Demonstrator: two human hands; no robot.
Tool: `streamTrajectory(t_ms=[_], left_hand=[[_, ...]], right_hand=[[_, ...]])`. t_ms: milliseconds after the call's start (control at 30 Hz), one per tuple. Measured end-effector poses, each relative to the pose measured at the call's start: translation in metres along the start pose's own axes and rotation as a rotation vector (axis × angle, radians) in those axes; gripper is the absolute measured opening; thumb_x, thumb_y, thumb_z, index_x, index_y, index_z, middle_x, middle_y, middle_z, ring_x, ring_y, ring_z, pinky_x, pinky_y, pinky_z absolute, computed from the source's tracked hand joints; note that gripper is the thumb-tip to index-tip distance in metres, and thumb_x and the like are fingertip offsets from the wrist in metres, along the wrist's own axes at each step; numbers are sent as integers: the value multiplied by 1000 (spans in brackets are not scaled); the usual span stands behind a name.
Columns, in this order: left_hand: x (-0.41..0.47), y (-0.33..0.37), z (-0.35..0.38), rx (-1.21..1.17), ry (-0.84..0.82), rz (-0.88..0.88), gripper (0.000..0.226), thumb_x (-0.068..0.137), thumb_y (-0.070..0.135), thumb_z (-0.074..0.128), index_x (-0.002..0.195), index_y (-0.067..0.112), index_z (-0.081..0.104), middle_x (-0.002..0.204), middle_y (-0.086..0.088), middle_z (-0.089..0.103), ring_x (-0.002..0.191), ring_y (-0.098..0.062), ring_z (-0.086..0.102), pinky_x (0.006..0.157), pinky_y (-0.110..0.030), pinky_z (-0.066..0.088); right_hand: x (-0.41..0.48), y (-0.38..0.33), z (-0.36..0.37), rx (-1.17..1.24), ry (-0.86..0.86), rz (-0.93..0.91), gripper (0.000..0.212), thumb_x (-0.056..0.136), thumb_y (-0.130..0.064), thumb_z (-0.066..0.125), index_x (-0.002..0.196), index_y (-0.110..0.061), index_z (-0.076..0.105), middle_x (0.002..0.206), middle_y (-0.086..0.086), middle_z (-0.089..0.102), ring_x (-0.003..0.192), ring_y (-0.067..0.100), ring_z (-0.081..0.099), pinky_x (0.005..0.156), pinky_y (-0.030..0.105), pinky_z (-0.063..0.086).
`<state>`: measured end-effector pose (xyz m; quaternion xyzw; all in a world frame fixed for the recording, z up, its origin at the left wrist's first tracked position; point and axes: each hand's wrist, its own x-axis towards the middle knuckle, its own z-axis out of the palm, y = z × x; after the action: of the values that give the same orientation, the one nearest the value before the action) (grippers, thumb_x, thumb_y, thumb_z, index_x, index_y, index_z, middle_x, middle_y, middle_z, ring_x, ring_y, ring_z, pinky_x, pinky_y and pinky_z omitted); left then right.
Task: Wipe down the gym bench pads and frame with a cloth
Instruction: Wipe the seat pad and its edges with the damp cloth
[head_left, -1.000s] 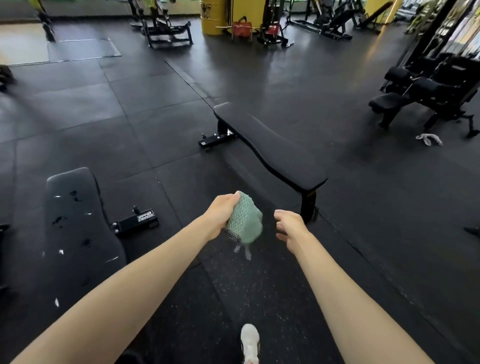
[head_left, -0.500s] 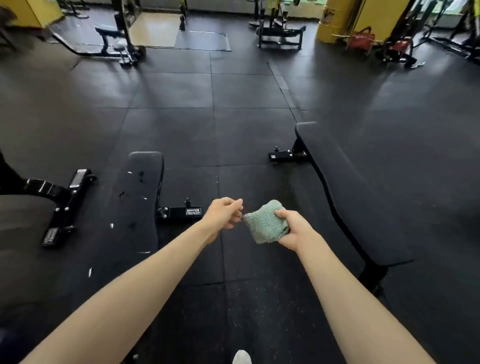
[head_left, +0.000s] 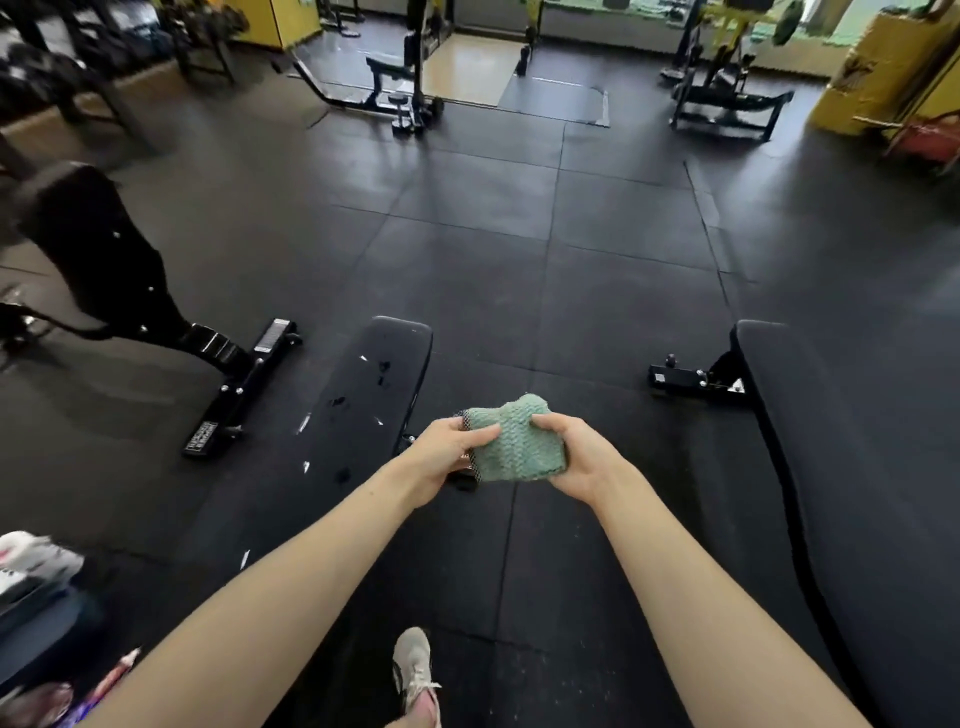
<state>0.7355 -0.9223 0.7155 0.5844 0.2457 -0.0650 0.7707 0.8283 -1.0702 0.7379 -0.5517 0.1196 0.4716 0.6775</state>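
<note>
Right now the left hand (head_left: 441, 457) and right hand (head_left: 576, 460) both clutch the bunched cloth (head_left: 519, 441); the scuffed bench pad (head_left: 363, 400) runs lengthwise away, nearest the left hand.

Daylight enters from the windows (head_left: 613, 8) far beyond the hands and lays a pale sheen on the dark floor (head_left: 467, 218) ahead of them. Nearer the body the floor is dim. The left hand (head_left: 447, 457), right hand (head_left: 576, 460) and the cloth (head_left: 517, 441) between them are evenly lit and sharp. Far left of the left hand, a tilted bench (head_left: 98, 249) is smeared by blur. Right of the right hand, a flat bench (head_left: 852, 467) bows with edge distortion.
</note>
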Motion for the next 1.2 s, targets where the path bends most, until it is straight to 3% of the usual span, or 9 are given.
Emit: streamTrajectory(t_ms=[233,400,500,700,867,933,1000,1067,1200], left_hand=[[61,71,-77,-135,37,49,31,89,-9,50,115,2,63,111,-14,69,104,-27,66,93,-40,52],[73,108,-123,9,7,42,51,83,-21,32,70,8,72,89,-12,70,83,-23,66,75,-32,57],[81,123,-142,101,75,46,60,79,-24,24,52,11,65,78,-9,70,71,-18,66,59,-23,52],[99,143,-173,102,199,69,57,73,-25,22,78,1,72,101,-15,71,92,-24,67,75,-24,54],[109,162,-181,38,352,96,49,67,-10,31,95,-5,71,116,-9,69,102,-24,65,82,-28,54],[111,167,-183,62,424,103,37,70,2,45,94,2,73,109,-8,71,97,-21,65,84,-29,49],[110,166,-183,144,544,121,19,80,3,63,97,5,72,87,-2,70,75,-5,61,70,-17,45],[105,157,-186,276,719,155,26,79,-6,67,100,9,67,75,5,57,55,6,49,56,-8,37],[82,114,-195,522,1060,81,50,77,-10,56,120,14,62,111,3,59,94,-6,55,79,-12,40]], right_hand=[[75,-64,55,-97,-149,-113,38,93,15,34,108,-5,63,96,12,72,80,22,72,63,32,59],[115,-96,96,-266,-292,-145,61,85,27,29,50,-9,63,72,13,72,60,21,70,48,24,55],[144,-114,117,-344,-328,-144,60,84,28,24,46,-6,55,65,13,69,54,20,68,42,22,51],[197,-152,149,-410,-439,-25,39,82,15,23,79,1,60,87,18,65,72,24,64,60,31,56],[235,-181,182,-627,-517,40,18,94,-16,57,107,-4,61,99,11,68,83,22,67,69,34,57],[245,-186,196,-885,-559,-6,20,87,-16,70,101,-3,66,100,12,70,87,20,69,76,34,58],[251,-183,213,-1079,-539,-55,13,82,-13,75,88,-5,66,89,9,71,77,17,69,71,31,59],[256,-167,233,-1163,-509,-72,12,82,-12,75,80,-7,64,80,7,70,69,15,68,63,30,60],[257,-106,273,-1267,-569,-31,11,85,-8,72,81,-2,64,79,12,68,64,19,67,48,30,57]])
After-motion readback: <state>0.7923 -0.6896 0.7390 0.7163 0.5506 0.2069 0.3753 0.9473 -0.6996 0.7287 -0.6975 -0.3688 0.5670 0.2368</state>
